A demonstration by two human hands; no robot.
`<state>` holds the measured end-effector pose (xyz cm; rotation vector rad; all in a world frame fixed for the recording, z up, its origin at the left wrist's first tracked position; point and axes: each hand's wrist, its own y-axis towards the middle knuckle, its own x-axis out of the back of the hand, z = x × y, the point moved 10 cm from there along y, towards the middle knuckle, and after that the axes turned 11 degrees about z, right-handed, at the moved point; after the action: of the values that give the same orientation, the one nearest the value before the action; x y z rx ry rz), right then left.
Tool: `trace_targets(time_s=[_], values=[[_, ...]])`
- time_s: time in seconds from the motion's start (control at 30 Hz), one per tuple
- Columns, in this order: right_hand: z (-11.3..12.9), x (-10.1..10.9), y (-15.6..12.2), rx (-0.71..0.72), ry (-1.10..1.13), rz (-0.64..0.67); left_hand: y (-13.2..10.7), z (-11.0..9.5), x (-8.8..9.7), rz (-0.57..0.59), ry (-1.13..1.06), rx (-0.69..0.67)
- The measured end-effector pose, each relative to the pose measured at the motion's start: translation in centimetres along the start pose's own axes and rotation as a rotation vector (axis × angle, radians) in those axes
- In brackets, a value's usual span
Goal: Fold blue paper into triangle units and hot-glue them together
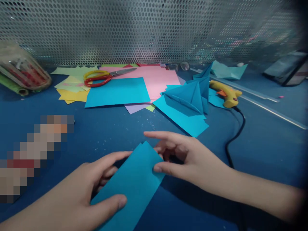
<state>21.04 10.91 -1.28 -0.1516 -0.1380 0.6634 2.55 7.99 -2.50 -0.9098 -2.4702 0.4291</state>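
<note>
Fingers point(166, 167) of left hand point(77, 189), right hand point(194, 157) pinching one blue sheet point(134, 183), one scissors point(103, 77), one glue gun point(226, 93)

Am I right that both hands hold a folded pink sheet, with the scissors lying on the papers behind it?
Not quite: the head view shows the folded sheet is blue, not pink. The left hand and right hand do hold it, and the scissors lie on the papers behind it.

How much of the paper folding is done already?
Done: several folded blue shapes stand behind. In hand: the left hand and right hand pinch a blue sheet, folded only into a long strip. Left: flat blue and pink sheets by the scissors lie unfolded.
</note>
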Motion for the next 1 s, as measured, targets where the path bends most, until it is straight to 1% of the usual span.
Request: trace_targets(time_s=[0.03, 0.07, 0.13, 0.2, 0.3, 0.33, 0.4, 0.53, 0.57, 0.63, 0.7, 0.77, 0.83, 0.9, 1.0], values=[[0.3, -0.4, 0.1, 0.028, -0.027, 0.011, 0.3, 0.0, -0.6, 0.055, -0.022, 0.028], [0.7, -0.7, 0.1, 0.057, -0.055, 0.018, 0.6, 0.0, -1.0, 0.087, -0.006, 0.051], [1.4, -1.1, 0.0, 0.122, -0.114, 0.015, 0.9, -0.4, -1.1, 0.072, 0.095, 0.054], [2.0, -1.0, -0.2, 0.185, -0.179, -0.032, 1.0, -0.9, -1.2, 0.049, 0.171, 0.021], [2.5, -0.6, -0.5, 0.222, -0.25, -0.109, 0.7, -1.3, -0.5, -0.06, 0.236, 0.013], [2.4, -0.7, -0.5, 0.214, -0.256, -0.102, 0.6, -1.3, -0.4, -0.073, 0.243, 0.024], [2.1, -1.1, -0.4, 0.18, -0.241, -0.052, 0.6, -1.4, -0.6, -0.046, 0.234, 0.034], [1.1, -2.0, 0.0, 0.085, -0.144, 0.056, 0.7, -1.6, -0.2, -0.054, 0.164, 0.069], [0.8, -2.4, 0.0, 0.067, -0.099, 0.094, 0.8, -1.8, -0.4, -0.024, 0.118, 0.059], [0.6, -3.2, 0.1, 0.042, 0.018, 0.169, 1.3, -2.4, -1.3, 0.078, -0.021, 0.003], [0.5, -3.5, 0.2, 0.019, 0.112, 0.202, 1.6, -3.1, -2.2, 0.171, -0.175, -0.042], [0.4, -3.4, 0.2, -0.02, 0.107, 0.178, 1.8, -3.3, -2.6, 0.217, -0.302, -0.044], [0.3, -3.1, 0.1, -0.052, 0.039, 0.133, 1.9, -3.4, -2.9, 0.24, -0.375, -0.046], [0.4, -3.0, 0.0, -0.061, 0.002, 0.107, 1.9, -3.5, -2.8, 0.221, -0.378, -0.064], [0.4, -3.2, -0.1, -0.058, 0.048, 0.093, 1.6, -3.9, -2.3, 0.165, -0.302, -0.105]])
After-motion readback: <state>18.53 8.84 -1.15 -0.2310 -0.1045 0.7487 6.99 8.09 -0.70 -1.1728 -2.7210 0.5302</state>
